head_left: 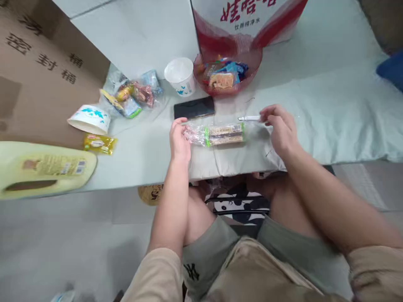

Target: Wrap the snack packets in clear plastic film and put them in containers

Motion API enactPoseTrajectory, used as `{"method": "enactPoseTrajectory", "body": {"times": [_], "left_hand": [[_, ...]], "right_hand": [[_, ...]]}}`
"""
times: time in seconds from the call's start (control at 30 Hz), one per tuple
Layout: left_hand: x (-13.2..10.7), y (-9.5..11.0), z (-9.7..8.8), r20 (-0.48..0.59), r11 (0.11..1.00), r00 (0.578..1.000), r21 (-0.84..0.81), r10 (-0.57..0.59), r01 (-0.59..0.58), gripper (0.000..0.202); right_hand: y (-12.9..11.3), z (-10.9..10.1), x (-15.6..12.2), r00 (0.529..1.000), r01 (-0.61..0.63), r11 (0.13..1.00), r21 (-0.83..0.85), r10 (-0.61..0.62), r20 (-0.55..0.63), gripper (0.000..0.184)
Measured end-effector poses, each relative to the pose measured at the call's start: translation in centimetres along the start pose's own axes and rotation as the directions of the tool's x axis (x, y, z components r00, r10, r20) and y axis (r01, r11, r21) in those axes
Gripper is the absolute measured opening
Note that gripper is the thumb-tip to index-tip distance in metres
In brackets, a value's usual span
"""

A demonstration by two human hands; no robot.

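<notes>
On the cloth-covered table in front of me lies a clear plastic packet of wafer-like biscuits [226,134], tan with a dark band and bright green at its ends. My left hand [180,141] is closed on the crinkled film at the packet's left end. Just beyond the right end, my right hand [281,128] pinches a small white-handled knife [250,118], its blade pointing left. Loose clear film shows beneath the right hand. A black phone [194,108] lies flat behind the packet.
Behind stand a pink bowl [228,89] of wrapped snacks, a paper cup [181,79] and a red-and-white carton [248,29]. At left are a bag of snacks [134,96], a tipped cup [91,119], a yellow packet [99,144], a pale yellow container [47,167] and a cardboard box [40,88].
</notes>
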State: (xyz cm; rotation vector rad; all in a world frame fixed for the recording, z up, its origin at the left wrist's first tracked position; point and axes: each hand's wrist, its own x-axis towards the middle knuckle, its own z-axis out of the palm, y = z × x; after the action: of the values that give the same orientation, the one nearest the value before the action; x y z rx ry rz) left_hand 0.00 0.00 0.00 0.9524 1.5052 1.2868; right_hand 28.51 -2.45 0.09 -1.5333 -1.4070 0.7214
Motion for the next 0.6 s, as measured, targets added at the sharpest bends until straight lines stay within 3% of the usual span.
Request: {"method": "enactPoseTrajectory", "body": {"times": [0.07,0.13,0.23,0.37,0.5,0.6], "left_hand": [[-0.5,-0.1,0.1,0.085,0.967,0.991,0.226,0.105,-0.122,0.03],[-0.8,-0.3,0.1,0.157,0.893,0.97,0.386,0.184,-0.232,0.032],[-0.8,-0.6,-0.4,0.214,0.777,0.936,0.524,0.278,-0.35,0.014],[-0.4,-1.1,-1.1,0.251,0.775,0.885,0.428,0.392,-0.465,0.017],[-0.8,-0.8,-1.3,0.285,0.652,0.754,0.38,0.592,-0.656,0.022],[-2.1,0.0,-1.2,0.32,0.524,0.647,0.394,0.692,-0.755,0.019]], "right_hand": [[-0.1,0.3,-0.4,0.985,0.089,0.988,-0.125,-0.069,0.159,0.032],[-0.1,0.6,-0.7,0.968,0.147,0.968,-0.204,-0.098,0.231,0.031],[0.4,0.8,-0.5,0.981,0.143,0.954,-0.263,-0.102,0.163,0.016],[0.7,0.6,-0.3,0.993,0.114,0.971,-0.21,-0.111,0.029,0.016],[0.2,-0.1,-0.7,0.984,0.178,0.98,-0.086,-0.178,0.01,0.031],[-0.2,-0.5,-1.3,0.95,0.303,0.946,-0.115,-0.291,0.108,0.045]]}}
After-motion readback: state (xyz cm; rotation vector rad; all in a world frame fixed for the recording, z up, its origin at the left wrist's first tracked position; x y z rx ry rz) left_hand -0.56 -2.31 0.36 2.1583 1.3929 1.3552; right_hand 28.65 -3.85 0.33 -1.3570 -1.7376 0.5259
